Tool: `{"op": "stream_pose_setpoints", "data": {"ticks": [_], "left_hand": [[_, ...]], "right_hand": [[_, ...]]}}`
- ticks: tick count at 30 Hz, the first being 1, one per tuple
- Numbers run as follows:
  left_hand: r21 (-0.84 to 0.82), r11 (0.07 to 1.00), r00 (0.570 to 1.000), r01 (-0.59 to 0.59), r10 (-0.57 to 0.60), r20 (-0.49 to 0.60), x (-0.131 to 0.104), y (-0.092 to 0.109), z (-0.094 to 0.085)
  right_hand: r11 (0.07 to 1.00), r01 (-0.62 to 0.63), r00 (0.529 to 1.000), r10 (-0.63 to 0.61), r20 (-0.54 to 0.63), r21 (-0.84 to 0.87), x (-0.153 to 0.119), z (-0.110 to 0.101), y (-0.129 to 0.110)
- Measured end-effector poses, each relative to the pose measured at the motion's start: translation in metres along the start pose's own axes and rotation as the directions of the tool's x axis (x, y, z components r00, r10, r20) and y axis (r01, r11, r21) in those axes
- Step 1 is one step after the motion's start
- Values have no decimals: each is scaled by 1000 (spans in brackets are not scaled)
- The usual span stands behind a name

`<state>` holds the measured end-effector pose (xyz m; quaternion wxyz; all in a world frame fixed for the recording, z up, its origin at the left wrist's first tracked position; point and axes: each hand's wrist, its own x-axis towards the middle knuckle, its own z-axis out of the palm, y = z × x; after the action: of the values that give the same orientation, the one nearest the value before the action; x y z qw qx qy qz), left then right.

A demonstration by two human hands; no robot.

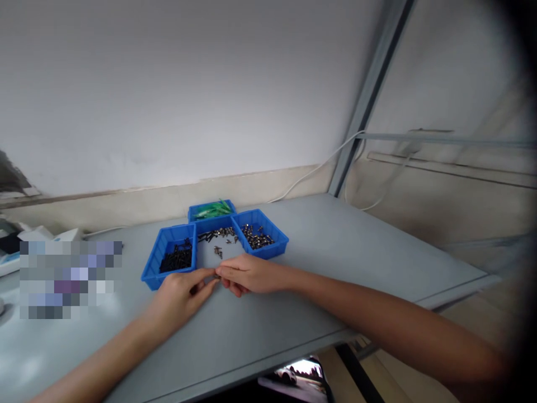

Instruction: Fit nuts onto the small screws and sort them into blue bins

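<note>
- Basically, small part [217, 276] sits right at the fingertips where both hands meet, mostly hidden.
- Left hand [181, 295]: thumb and index nearly closed, pinching it.
- Right hand [243, 274]: fingers curled in, thumb tip on same part, pinching too.
- Loose metal fittings [218, 252] just beyond the fingertips, between left bin [150, 267] and right bin [274, 249].
</note>
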<state>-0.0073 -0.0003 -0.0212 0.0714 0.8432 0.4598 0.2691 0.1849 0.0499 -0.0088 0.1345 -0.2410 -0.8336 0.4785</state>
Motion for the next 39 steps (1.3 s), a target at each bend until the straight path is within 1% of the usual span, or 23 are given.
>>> {"op": "stream_pose_setpoints", "data": {"ticks": [2, 4, 5, 6, 7, 8, 9, 10, 11, 12, 14, 17, 19, 20, 23, 25, 28, 30, 32, 36, 37, 38, 39], "left_hand": [[-143, 989, 999, 39, -39, 0, 2, 1, -4], [-300, 949, 996, 93, -90, 22, 4, 2, -7], [-354, 928, 994, 111, -106, 34, 4, 3, -9], [-383, 917, 993, 115, -108, 38, 4, 4, -10], [-387, 916, 995, 105, -98, 38, 3, 5, -12], [-375, 923, 996, 85, -78, 34, 3, 6, -13], [-355, 933, 998, 61, -56, 26, 2, 7, -15], [-331, 943, 999, 37, -35, 14, 2, 7, -17], [-307, 951, 1000, 19, -20, 0, 2, 7, -20], [-286, 958, 1000, 9, -14, -16, 3, 6, -23], [-241, 971, 999, 11, -23, -46, 5, 3, -30], [-158, 987, 998, 42, -50, -43, 7, -5, -37], [-83, 996, 999, 33, -33, 2, 7, -8, -36], [-32, 999, 999, 6, -5, 40, 7, -9, -34], [41, 998, 988, -47, 41, 150, 4, -6, -26], [70, 996, 981, -47, 33, 194, 3, -2, -21], [14, 1000, 974, 4, -7, 228, 2, 2, -16], [-78, 996, 967, 42, -21, 254, 3, 4, -14], [-153, 983, 959, 96, -50, 278, 4, 5, -11], [-247, 942, 928, 225, -131, 349, 4, 7, -11], [-239, 944, 927, 229, -136, 350, 3, 8, -11], [-205, 957, 933, 206, -128, 336, 3, 8, -12], [-142, 978, 943, 154, -102, 318, 2, 8, -13]], "right_hand": [[997, 20, 1000, -18, -25, 71, -1, -1, -3], [990, 37, 998, -31, -46, 135, -1, -3, -5], [990, 35, 998, -29, -52, 139, 0, -3, -5], [994, 35, 998, -29, -59, 105, 0, -3, -4], [999, 40, 997, -38, -70, 27, 1, -2, -3], [995, 53, 995, -60, -80, -85, 2, 0, -1], [967, 88, 990, -112, -90, -237, 3, 2, 2], [916, 136, 980, -180, -82, -377, 4, 5, 5], [858, 194, 966, -252, -62, -475, 5, 8, 8], [805, 225, 954, -297, -45, -549, 6, 10, 11], [735, 237, 940, -339, -42, -636, 8, 15, 15], [695, 231, 934, -355, -45, -681, 8, 17, 15], [703, 227, 928, -367, -70, -674, 6, 15, 11], [718, 217, 919, -378, -108, -662, 4, 14, 9], [757, 212, 868, -436, -237, -618, -2, 9, 3], [727, 261, 832, -503, -235, -635, -5, 6, 0], [606, 368, 796, -598, -99, -705, -6, 4, 0], [536, 406, 788, -615, -13, -740, -5, 3, 0], [498, 416, 785, -619, 24, -761, -5, 3, -1], [462, 428, 771, -635, 47, -777, -5, -1, -5], [468, 407, 775, -631, 25, -785, -5, -5, -5], [481, 370, 782, -623, -13, -795, -6, -11, -4], [509, 306, 791, -607, -83, -804, -5, -17, -2]]}}
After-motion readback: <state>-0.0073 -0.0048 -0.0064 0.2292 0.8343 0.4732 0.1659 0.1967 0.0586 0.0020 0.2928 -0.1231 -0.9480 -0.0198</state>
